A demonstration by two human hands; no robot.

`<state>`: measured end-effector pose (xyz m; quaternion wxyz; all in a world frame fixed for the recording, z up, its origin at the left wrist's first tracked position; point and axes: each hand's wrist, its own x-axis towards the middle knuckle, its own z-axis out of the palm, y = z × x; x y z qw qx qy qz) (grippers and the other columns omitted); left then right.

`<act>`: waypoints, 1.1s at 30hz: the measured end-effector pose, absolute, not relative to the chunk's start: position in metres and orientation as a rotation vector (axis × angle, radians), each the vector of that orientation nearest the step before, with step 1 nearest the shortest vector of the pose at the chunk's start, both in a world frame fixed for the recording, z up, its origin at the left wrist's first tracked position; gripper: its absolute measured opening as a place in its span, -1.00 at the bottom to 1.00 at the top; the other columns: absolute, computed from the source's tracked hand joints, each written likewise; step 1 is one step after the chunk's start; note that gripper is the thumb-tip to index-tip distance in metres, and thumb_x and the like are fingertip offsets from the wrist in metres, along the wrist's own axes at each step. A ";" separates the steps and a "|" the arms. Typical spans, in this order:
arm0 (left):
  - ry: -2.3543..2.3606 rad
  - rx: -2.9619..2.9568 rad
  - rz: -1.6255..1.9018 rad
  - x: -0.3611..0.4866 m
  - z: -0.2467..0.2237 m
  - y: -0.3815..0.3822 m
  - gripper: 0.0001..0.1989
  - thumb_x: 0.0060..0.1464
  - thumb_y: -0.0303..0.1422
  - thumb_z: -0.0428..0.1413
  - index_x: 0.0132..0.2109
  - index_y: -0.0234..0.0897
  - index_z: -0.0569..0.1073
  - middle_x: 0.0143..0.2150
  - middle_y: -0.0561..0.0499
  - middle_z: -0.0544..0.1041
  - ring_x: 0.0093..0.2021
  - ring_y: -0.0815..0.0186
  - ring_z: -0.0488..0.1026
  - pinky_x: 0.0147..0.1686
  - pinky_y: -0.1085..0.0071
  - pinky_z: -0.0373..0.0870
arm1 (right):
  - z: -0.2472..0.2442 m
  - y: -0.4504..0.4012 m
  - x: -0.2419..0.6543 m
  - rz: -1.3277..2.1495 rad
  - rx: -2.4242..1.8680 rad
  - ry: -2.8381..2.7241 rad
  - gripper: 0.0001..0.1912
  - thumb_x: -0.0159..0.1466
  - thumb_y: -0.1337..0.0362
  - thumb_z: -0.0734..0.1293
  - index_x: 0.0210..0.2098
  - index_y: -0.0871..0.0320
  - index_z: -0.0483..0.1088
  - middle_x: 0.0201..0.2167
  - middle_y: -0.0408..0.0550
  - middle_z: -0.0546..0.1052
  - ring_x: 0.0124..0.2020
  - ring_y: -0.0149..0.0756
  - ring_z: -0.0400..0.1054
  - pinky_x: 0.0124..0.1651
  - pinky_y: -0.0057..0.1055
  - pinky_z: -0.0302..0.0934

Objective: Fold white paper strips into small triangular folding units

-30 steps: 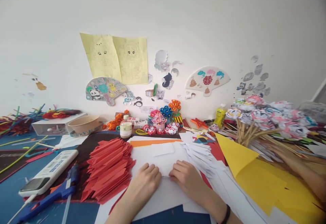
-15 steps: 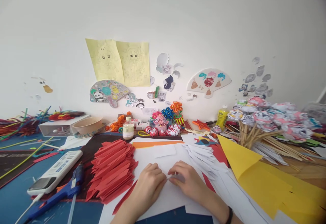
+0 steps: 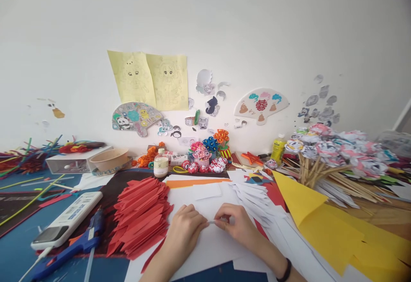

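Note:
Between my two hands is a narrow strip of white paper (image 3: pixel 211 222), mostly covered by my fingers. My left hand (image 3: pixel 189 226) is closed over its left end. The thumb and fingertips of my right hand (image 3: pixel 233 222) pinch the right end. Both hands are low over white paper sheets (image 3: pixel 221 243). A small folded white piece of paper (image 3: pixel 208 191) lies just beyond them. Left of my left hand is a stack of folded red paper strips (image 3: pixel 141 218), and to the right of my right hand are folded white paper strips (image 3: pixel 253 200).
At left are a blue glue gun (image 3: pixel 86 239) and a white power strip (image 3: pixel 69 220). A small bottle (image 3: pixel 161 164) and paper flowers (image 3: pixel 210 145) stand by the wall. Yellow paper (image 3: pixel 334 226) and a bunch of paper flowers on sticks (image 3: pixel 337 149) occupy the right side.
My right fingertips have closed into a tighter pinch, and a bit of the white strip now shows between the hands. The camera view has shifted slightly.

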<state>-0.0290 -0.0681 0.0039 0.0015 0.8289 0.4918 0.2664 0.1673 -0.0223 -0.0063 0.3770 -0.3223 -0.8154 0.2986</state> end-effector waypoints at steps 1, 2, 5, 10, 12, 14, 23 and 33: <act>1.539 2.598 0.835 -0.029 0.005 -0.069 -0.77 0.23 -0.38 -0.02 -0.34 -0.20 0.49 -0.43 0.03 0.50 -0.32 0.26 0.33 -0.30 0.34 0.13 | -0.005 -0.024 0.167 0.763 -0.807 -2.080 -0.90 0.18 0.30 0.34 -0.45 0.16 0.46 -0.48 -0.10 0.48 -0.45 -0.33 0.32 -0.38 -0.44 0.18; 1.528 2.595 0.838 -0.029 0.006 -0.069 -0.78 0.23 -0.38 -0.03 -0.32 -0.20 0.48 -0.41 0.03 0.50 -0.31 0.26 0.33 -0.29 0.34 0.13 | -0.004 -0.025 0.167 0.755 -0.790 -2.072 -0.89 0.19 0.29 0.34 -0.45 0.17 0.46 -0.47 -0.09 0.49 -0.43 -0.32 0.32 -0.35 -0.43 0.19; 1.467 2.602 0.841 -0.026 0.009 -0.071 -0.82 0.24 -0.36 -0.04 -0.24 -0.18 0.46 -0.35 0.04 0.50 -0.27 0.26 0.33 -0.26 0.34 0.14 | -0.002 -0.028 0.166 0.746 -0.721 -2.052 -0.87 0.21 0.29 0.33 -0.44 0.17 0.48 -0.43 -0.06 0.50 -0.38 -0.29 0.36 -0.28 -0.41 0.23; 1.380 2.657 0.834 -0.025 0.009 -0.072 -0.76 0.26 -0.40 -0.10 -0.30 -0.22 0.43 -0.38 0.03 0.46 -0.30 0.28 0.32 -0.27 0.36 0.15 | -0.002 -0.027 0.167 0.747 -0.734 -2.051 -0.90 0.17 0.29 0.38 -0.44 0.16 0.52 -0.46 -0.06 0.53 -0.41 -0.29 0.38 -0.31 -0.42 0.24; 1.358 2.676 0.832 -0.026 0.009 -0.073 -0.74 0.27 -0.42 -0.12 -0.32 -0.25 0.43 -0.40 0.01 0.45 -0.31 0.29 0.31 -0.30 0.38 0.16 | -0.002 -0.025 0.168 0.745 -0.812 -2.026 -0.93 0.14 0.32 0.40 -0.46 0.16 0.52 -0.49 -0.08 0.53 -0.45 -0.30 0.37 -0.35 -0.42 0.23; 1.354 2.678 0.839 -0.026 0.010 -0.073 -0.73 0.27 -0.41 -0.12 -0.31 -0.24 0.44 -0.40 0.01 0.46 -0.32 0.28 0.32 -0.31 0.38 0.17 | -0.003 -0.023 0.169 0.745 -0.873 -1.991 -0.94 0.10 0.36 0.41 -0.50 0.16 0.51 -0.53 -0.10 0.53 -0.48 -0.31 0.36 -0.37 -0.43 0.21; 1.529 2.514 0.943 -0.034 0.005 -0.066 -0.76 0.23 -0.38 -0.05 -0.30 -0.21 0.50 -0.43 0.02 0.50 -0.36 0.28 0.39 -0.33 0.42 0.22 | -0.008 -0.019 0.173 0.588 -0.910 -1.959 -0.83 0.10 0.51 0.30 -0.56 0.19 0.42 -0.56 -0.12 0.44 -0.48 -0.33 0.31 -0.40 -0.44 0.12; 1.445 2.039 1.076 -0.036 0.017 -0.062 -0.82 0.11 -0.30 0.07 -0.34 -0.23 0.53 -0.42 0.06 0.57 -0.44 0.35 0.39 -0.40 0.49 0.25 | -0.006 -0.008 0.183 1.153 -0.782 -1.788 -0.73 0.17 0.12 0.35 -0.27 0.20 0.50 -0.41 -0.03 0.50 -0.46 -0.33 0.33 -0.39 -0.42 0.21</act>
